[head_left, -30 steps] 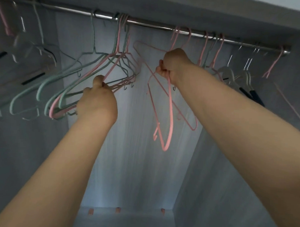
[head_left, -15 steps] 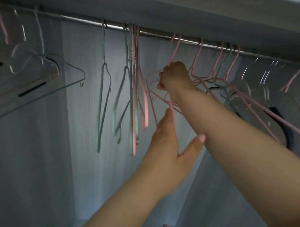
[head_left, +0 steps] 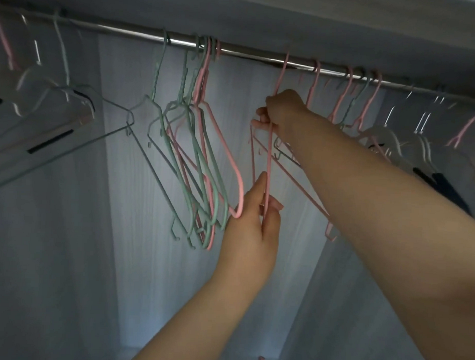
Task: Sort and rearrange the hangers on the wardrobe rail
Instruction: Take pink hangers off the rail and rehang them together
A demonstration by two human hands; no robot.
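Observation:
A metal rail (head_left: 251,53) runs across the top of the wardrobe. A bunch of green and pink hangers (head_left: 202,162) hangs left of centre, swung at a slant. My right hand (head_left: 283,114) grips the neck of a pink hanger (head_left: 269,156) whose hook reaches up to the rail. My left hand (head_left: 252,223) pinches the lower part of that same pink hanger between thumb and fingers. More pink hangers (head_left: 368,103) hang on the rail to the right, partly hidden behind my right forearm.
Clear plastic hangers (head_left: 44,119) hang at the far left. Clear hangers with dark pads (head_left: 420,159) and one pink hanger (head_left: 467,126) hang at the far right. The wardrobe's pale back wall (head_left: 146,284) and right side wall (head_left: 360,318) enclose the space.
My left hand let go of the green and pink bunch, which swung loose, then came across and took the lower part of the pink hanger that my right hand keeps holding.

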